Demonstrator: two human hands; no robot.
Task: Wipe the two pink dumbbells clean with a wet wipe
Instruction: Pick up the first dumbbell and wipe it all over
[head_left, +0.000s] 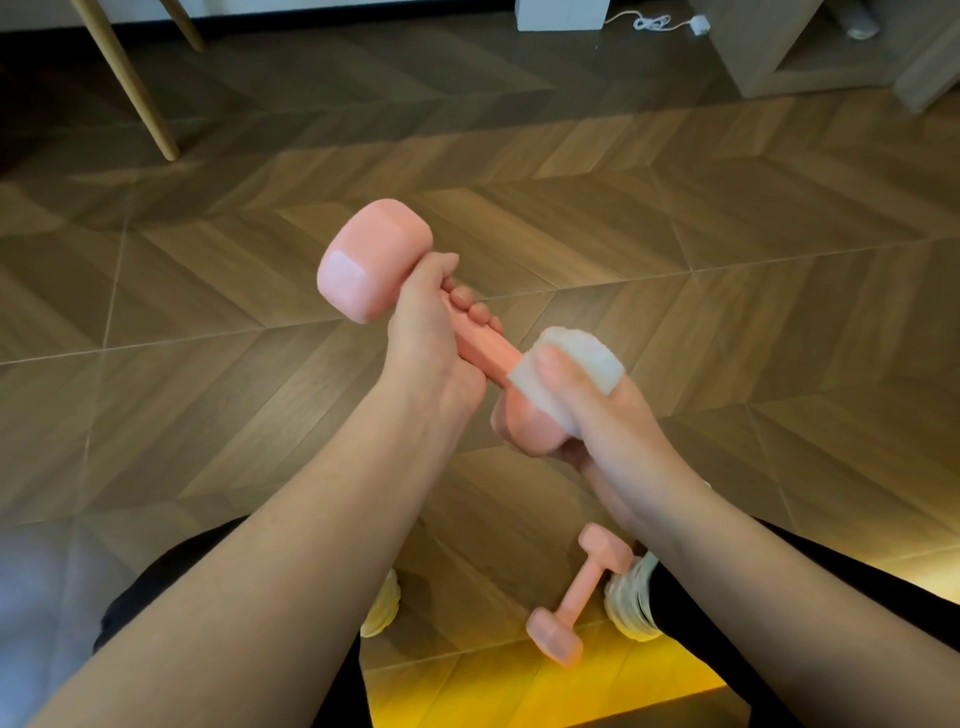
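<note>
While the left hand (428, 332) curls round the handle of the raised pink dumbbell (374, 260), the right hand (613, 431) clamps a white wet wipe (589, 353) over its near head — thumb pressed on top. Below that dumbbell, the second pink dumbbell (582, 592) lies on the wooden floor (753, 249), just beside a white shoe (631, 605).

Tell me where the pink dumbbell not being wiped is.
In the head view, the unheld pink dumbbell lies on the brown herringbone wood floor, low and right of centre, between the left white shoe and the right white shoe, nearer the right.
</note>
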